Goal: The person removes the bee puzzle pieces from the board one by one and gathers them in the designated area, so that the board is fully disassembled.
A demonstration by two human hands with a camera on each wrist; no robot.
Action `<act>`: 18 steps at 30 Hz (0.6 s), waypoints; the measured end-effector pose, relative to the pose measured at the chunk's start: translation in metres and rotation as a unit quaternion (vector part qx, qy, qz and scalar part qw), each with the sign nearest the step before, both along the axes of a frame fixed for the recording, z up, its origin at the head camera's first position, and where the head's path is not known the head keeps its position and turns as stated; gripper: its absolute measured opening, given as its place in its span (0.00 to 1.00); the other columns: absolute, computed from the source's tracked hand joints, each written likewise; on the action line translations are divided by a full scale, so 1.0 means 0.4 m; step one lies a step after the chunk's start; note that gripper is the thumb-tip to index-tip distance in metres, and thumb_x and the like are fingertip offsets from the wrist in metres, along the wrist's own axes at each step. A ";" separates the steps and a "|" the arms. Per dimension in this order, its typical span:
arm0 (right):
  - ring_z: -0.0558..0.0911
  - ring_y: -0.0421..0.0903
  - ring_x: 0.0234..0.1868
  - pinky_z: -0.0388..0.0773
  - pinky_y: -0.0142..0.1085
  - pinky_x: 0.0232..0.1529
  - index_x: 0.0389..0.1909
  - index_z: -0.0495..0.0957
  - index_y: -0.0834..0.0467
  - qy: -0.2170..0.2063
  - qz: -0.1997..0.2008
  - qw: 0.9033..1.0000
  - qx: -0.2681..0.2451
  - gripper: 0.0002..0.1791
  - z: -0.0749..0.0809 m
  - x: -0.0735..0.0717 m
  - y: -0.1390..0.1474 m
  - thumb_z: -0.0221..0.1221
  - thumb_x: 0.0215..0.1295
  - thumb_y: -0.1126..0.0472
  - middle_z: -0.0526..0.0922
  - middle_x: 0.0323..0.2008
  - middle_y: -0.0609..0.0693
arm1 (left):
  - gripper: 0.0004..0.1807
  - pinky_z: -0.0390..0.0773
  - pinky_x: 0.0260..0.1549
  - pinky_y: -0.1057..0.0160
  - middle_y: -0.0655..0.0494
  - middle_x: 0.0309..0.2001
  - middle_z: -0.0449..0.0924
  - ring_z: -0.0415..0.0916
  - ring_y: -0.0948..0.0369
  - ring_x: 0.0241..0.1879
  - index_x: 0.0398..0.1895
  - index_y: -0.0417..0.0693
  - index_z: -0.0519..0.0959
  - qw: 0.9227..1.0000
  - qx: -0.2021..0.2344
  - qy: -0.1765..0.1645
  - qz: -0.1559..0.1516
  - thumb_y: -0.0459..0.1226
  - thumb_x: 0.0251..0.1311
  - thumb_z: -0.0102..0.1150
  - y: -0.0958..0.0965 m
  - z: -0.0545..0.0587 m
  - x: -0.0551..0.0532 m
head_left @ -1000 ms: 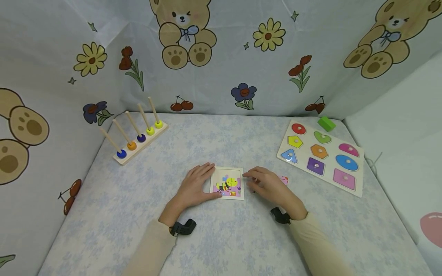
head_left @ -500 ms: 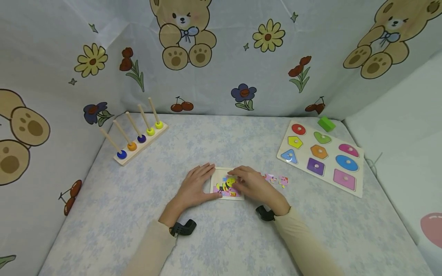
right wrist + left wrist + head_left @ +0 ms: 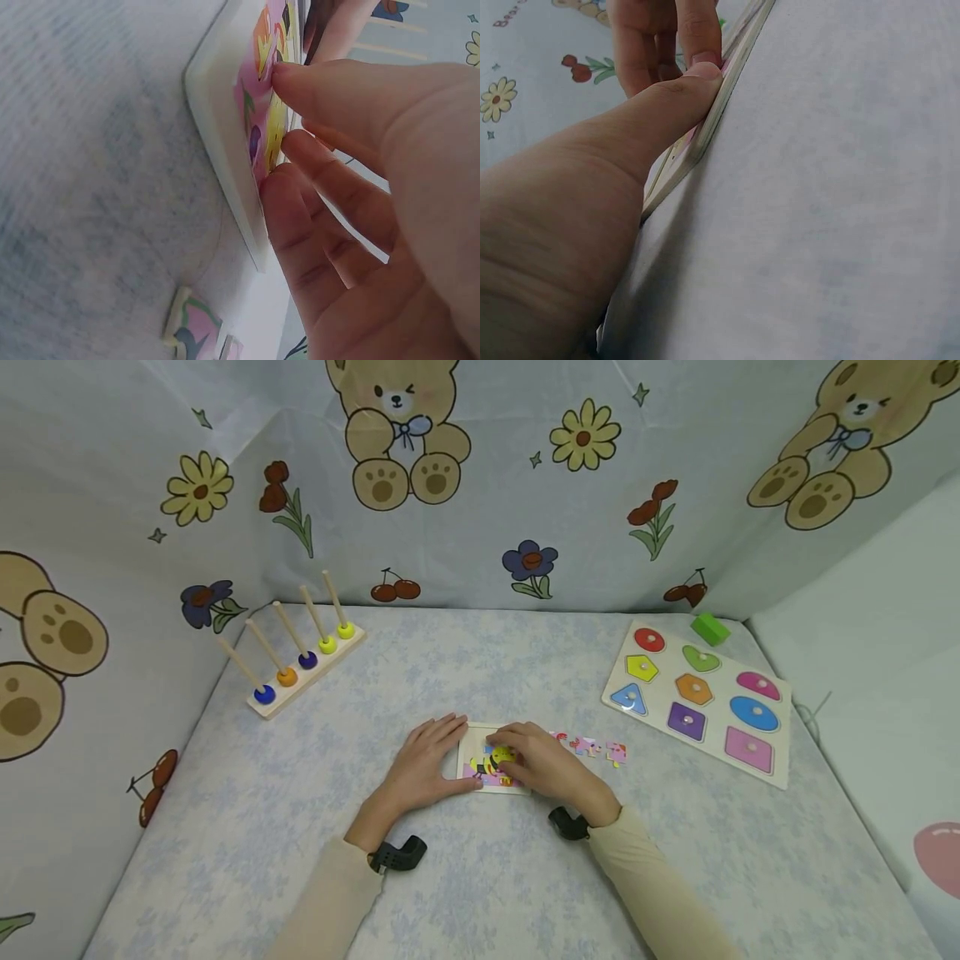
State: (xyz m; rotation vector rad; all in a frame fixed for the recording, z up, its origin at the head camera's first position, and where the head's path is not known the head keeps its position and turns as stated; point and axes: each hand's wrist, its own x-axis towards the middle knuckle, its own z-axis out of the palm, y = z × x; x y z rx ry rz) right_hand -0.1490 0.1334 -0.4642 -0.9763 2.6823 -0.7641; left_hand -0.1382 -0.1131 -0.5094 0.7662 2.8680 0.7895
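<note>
A small square puzzle tray lies on the table, with a bee picture partly filled in. My left hand rests against its left side, fingers extended along the edge and thumb on the near rim. Over the right half of the tray is my right hand. Its thumb and slightly bent fingertips touch the pink and yellow pieces; no loose piece shows between them. The right hand covers part of the picture. Loose pink puzzle pieces lie beside it on the right.
A peg stacker with coloured rings stands at the back left. The shape board with knobbed pieces lies at the right, a green block behind it. A patterned cloth hangs along the back.
My right hand has moved left from beside the tray onto the bee picture, uncovering loose pieces to the right. Over the last half second it has shifted slightly further left. My left hand stays put.
</note>
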 end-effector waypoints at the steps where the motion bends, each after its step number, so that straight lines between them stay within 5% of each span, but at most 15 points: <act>1: 0.78 0.57 0.65 0.77 0.52 0.65 0.64 0.80 0.61 0.001 0.001 1.000 0.000 0.23 0.000 0.000 -0.001 0.67 0.69 0.64 0.80 0.63 0.58 | 0.55 0.50 0.80 0.44 0.50 0.80 0.58 0.52 0.51 0.81 0.80 0.44 0.60 1.000 0.000 0.000 0.000 0.65 0.58 0.67 0.000 0.000 0.000; 18: 0.81 0.52 0.57 0.81 0.47 0.58 0.64 0.80 0.60 0.002 -0.005 1.000 -0.006 0.24 0.003 0.000 -0.004 0.68 0.68 0.64 0.81 0.60 0.56 | 0.55 0.49 0.80 0.45 0.51 0.81 0.58 0.51 0.52 0.81 0.81 0.44 0.60 1.000 0.005 -0.004 0.001 0.65 0.58 0.67 -0.001 0.000 0.000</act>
